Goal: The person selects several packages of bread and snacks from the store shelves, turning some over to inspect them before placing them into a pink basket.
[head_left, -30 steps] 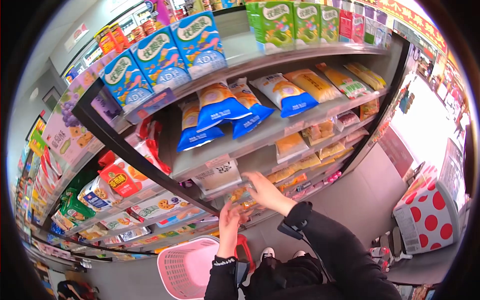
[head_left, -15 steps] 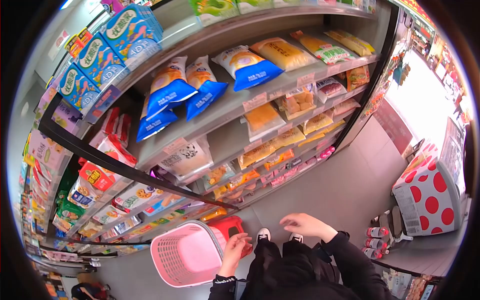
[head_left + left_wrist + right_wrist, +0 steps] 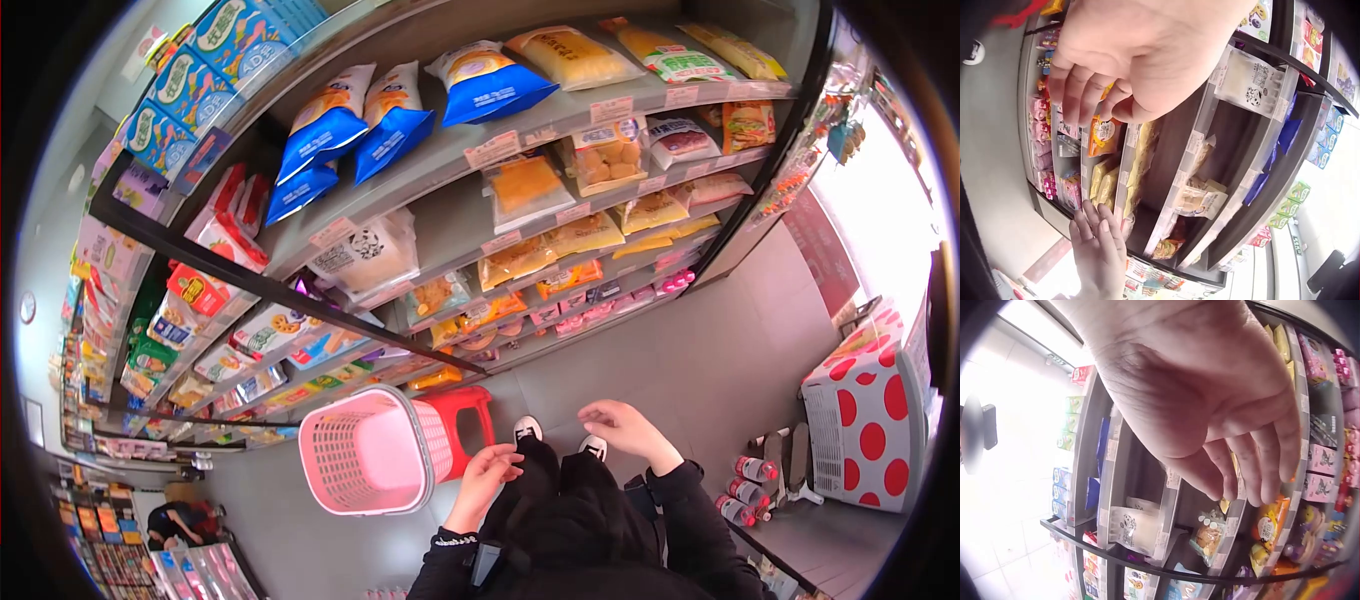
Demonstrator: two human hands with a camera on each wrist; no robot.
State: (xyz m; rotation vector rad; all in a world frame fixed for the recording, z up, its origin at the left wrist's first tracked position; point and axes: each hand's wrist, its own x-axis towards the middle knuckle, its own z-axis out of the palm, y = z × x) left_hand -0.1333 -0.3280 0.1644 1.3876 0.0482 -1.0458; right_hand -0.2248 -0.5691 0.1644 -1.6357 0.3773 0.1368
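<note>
Both hands hang in the air before the person's body, apart and holding nothing. In the head view the left hand is right of the pink basket, its fingers loosely bent. The right hand is over the shoes, fingers relaxed. The left wrist view shows the left palm large at the top, and the right hand below it. In the right wrist view the right hand has loosely bent fingers, with shelf goods behind them.
Shelves hold blue-and-orange bags, a panda-print pack and bread packs. A red stool touches the basket. At the right are a polka-dot box and several bottles on the floor. A person is at the lower left.
Both hands have drawn back from near the shelf and lowered toward the body. The head view has shifted, and the shelves and basket now sit higher in it than half a second ago.
</note>
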